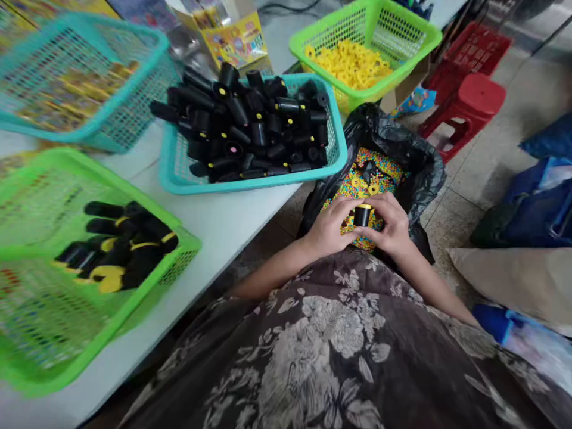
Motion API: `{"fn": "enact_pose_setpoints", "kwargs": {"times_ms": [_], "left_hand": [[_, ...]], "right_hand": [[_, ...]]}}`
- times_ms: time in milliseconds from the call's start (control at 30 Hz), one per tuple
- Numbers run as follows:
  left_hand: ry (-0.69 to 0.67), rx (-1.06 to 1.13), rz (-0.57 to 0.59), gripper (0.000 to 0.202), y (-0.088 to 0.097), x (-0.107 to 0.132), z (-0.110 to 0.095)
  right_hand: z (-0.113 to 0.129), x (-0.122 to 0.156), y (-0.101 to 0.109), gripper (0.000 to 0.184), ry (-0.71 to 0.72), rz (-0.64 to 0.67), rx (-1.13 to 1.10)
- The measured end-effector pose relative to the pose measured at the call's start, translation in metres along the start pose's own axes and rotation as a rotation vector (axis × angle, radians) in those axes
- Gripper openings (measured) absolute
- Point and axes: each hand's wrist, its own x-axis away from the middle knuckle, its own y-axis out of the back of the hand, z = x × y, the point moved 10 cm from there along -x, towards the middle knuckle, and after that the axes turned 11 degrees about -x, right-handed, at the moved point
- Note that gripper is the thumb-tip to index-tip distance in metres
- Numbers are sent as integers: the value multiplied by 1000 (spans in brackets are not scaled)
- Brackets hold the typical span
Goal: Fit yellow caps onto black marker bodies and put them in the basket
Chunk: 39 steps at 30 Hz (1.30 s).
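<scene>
My left hand (328, 227) and my right hand (384, 225) both grip a short black plastic cylinder (361, 217) with a yellow rim on top, holding it upright between the fingertips. Both hands are above a black plastic bag (424, 173) lying open on my lap. The bag is full of small multicoloured beads (364, 182) mixed with yellow rings. Beyond the bag, a teal basket (250, 183) is heaped with black cylinders (254, 125). On the left, a green basket (147, 202) holds black cylinders with yellow ends (129, 244).
A white table edge (223, 226) runs along my left. Another teal basket (84, 77) and a green basket of yellow rings (364, 59) stand beyond, with a printed cardboard box (235, 36) at the back. A red stool (469, 107) and blue bags (527, 208) sit on the tiled floor.
</scene>
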Motion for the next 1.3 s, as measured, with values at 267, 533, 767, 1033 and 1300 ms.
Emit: {"fn": "enact_pose_setpoints", "kwargs": {"times_ms": [267,533,767,1033,1300], "left_hand": [[-12,-116,-60,40,10,7,-3],[29,48,-97,44,27,1,-12],[219,279,-78,43,21,7,-5],[171,118,-177,43,24,8,6],[171,188,-139,29,1,14,14]], "right_hand": [[21,0,-1,48,30,-50,-26],[30,-3,5,46,-14,-34,-31],[21,-2,-4,37,-118,12,-190],[-5,5,-6,56,-300,-87,-231],[-58,33,-30,65,-644,-141,-560]]}}
